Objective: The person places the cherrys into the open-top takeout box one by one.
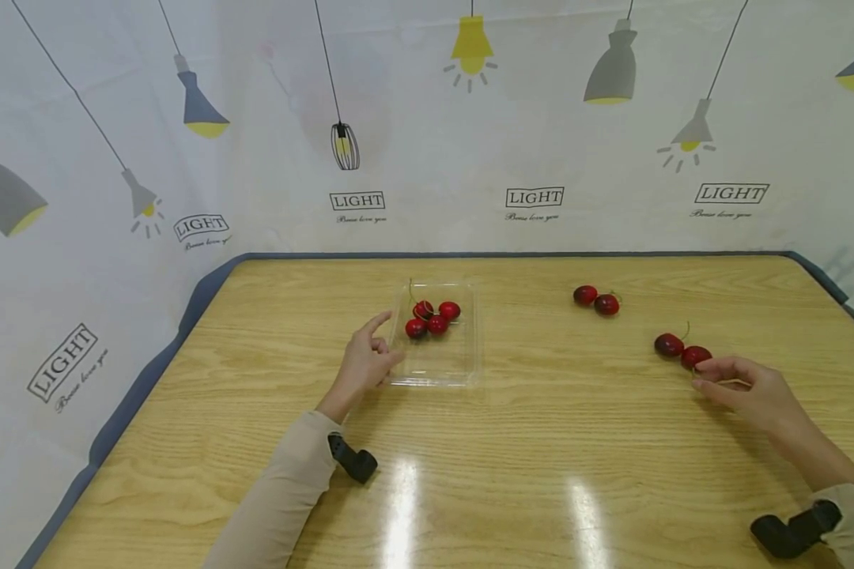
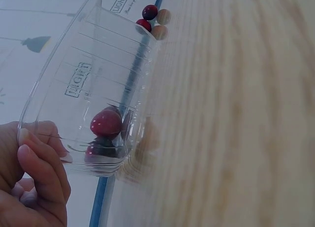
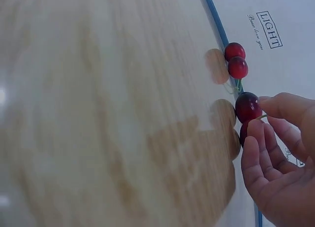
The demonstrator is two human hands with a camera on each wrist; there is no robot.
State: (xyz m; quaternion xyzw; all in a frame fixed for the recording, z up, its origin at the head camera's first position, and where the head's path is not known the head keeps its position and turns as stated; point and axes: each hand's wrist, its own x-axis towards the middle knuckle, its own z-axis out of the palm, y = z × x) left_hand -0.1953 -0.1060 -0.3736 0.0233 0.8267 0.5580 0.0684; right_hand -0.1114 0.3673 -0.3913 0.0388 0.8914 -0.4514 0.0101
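Against the right hand [image 1: 750, 391], nearly closed, lay a cherry [image 1: 695, 356], whether held I couldn't tell; the left hand [image 1: 365, 359] pinched a clear plastic container [image 1: 437, 363] beside it, four cherries [image 1: 437, 325] inside.

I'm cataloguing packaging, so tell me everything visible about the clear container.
The clear container looks like thin, shiny plastic: rectangular, with ridged walls and a rim; no lid shows. It sits upright on the wood-grain table, holding four red cherries toward its far side. The left hand grips its left edge.
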